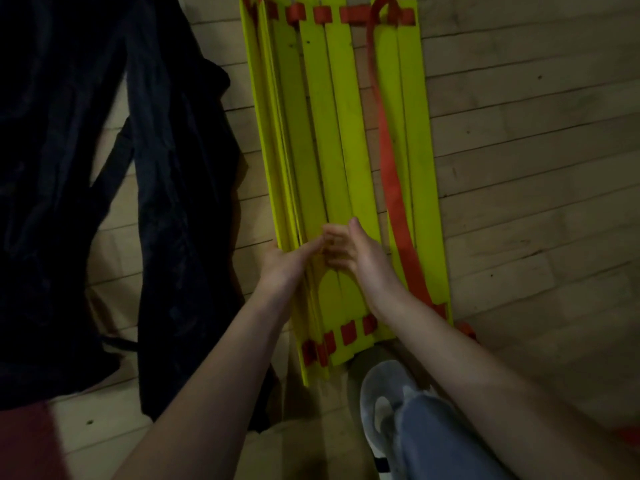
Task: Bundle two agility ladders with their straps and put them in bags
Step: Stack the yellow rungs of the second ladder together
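On the floor, rungs look stiff, light & slidy; strap is floppy. Squeeze the stack at both long sides. Left hand & right hand: too blurry, can't tell the grip.

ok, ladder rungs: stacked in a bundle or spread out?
Mostly spread: the yellow rungs lie side by side, only the left few overlapping. The red strap lies loose across them, not wrapped.

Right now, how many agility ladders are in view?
1: the yellow ladder, rungs gathered, lies on the wooden floor right of the dark bag, beneath the left hand and right hand. A second may be hidden.
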Available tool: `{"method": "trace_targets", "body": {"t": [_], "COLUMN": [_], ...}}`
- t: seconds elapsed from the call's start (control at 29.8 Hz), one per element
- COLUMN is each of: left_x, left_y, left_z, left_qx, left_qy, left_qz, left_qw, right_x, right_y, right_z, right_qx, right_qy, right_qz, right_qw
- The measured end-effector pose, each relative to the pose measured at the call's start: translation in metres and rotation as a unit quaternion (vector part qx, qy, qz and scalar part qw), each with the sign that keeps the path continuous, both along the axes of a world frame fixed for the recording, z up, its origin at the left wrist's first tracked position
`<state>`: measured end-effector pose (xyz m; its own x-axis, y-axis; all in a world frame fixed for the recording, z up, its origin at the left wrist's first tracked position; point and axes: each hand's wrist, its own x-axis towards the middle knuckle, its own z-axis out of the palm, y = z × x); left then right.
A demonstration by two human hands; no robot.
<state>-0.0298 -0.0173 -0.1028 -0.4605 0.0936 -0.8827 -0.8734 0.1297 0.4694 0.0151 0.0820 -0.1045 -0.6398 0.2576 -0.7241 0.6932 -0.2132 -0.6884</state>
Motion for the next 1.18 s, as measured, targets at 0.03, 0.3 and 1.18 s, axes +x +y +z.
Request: {"method": "trace_targets", "body": {"t": [0.03,0.3,1.18], "left_x": [0.0,0.006,-0.007], "left_y": [0.0,-0.002,0.002], "left_z": [-0.001,0.003,0.007], "left_qx": [-0.005,0.045,0.025], "left_qy": [-0.004,-0.012,-0.017], "left_qz": [0.003,-0.003,-0.01], "left_qw": [1.0,0.999,0.999], "right_x": [-0.001,-0.002,-0.002], "right_y": [0.001,0.006,0.005], "right_z": [-0.001,-0.004,0.001], "right_qx": [0.008,0.106,0.052], "right_qy": [-0.003,-0.022,0.075], "right_qz": [-0.005,-0.015,-0.001], "right_qw": [1.0,0.994,0.996]}}
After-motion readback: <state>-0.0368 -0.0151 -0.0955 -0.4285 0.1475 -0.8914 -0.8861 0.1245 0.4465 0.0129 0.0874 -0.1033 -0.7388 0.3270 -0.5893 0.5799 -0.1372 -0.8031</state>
